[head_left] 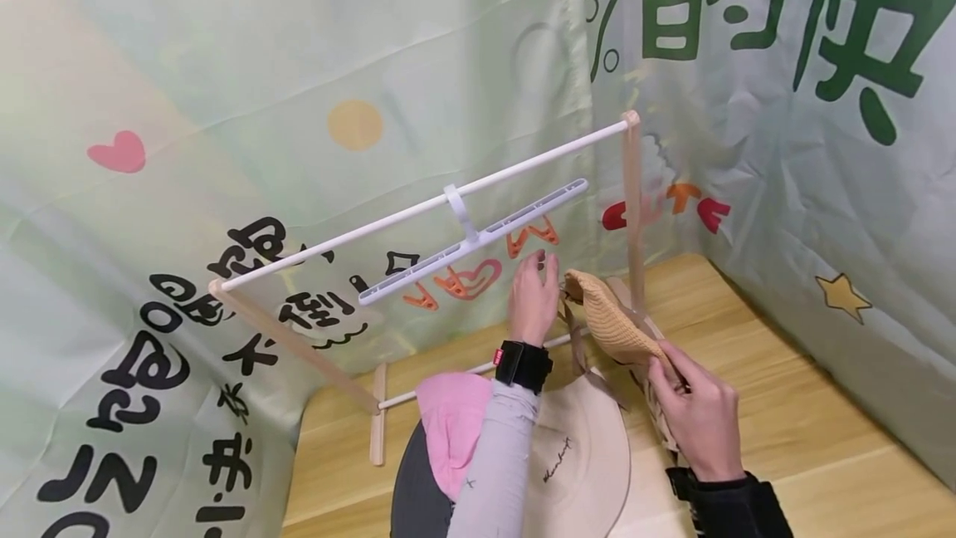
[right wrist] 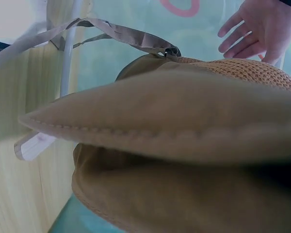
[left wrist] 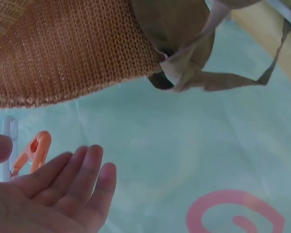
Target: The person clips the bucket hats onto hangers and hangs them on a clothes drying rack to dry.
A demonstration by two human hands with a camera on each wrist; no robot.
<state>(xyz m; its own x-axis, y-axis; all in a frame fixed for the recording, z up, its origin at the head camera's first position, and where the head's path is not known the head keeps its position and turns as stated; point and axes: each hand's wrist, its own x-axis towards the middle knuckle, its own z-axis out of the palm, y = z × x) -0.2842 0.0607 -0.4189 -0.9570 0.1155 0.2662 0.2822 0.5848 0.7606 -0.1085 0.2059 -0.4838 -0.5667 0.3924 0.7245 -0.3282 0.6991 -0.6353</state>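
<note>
My right hand (head_left: 698, 409) grips a tan sun hat (head_left: 608, 322) by its edge and holds it up over the table. The hat has a woven crown (left wrist: 68, 58), a brown fabric brim (right wrist: 160, 107) and a ribbon (right wrist: 131, 36) hanging from it. Beside the hat, my left hand (head_left: 534, 301) is raised with its fingers extended and nothing in them. Close above that hand is the right half of a pale clip hanger (head_left: 478, 241). Orange clips (head_left: 449, 281) show under the hanger, and one orange clip (left wrist: 36, 150) is just beyond my left fingers in the left wrist view.
The hanger hooks over the white top bar (head_left: 358, 231) of a wooden rack. On the wooden table (head_left: 814, 430) lie a cream hat (head_left: 590, 438), a pink hat (head_left: 451, 418) and a dark hat (head_left: 414, 480), partly behind my left forearm. Printed cloth (head_left: 299, 48) surrounds the table's back and sides.
</note>
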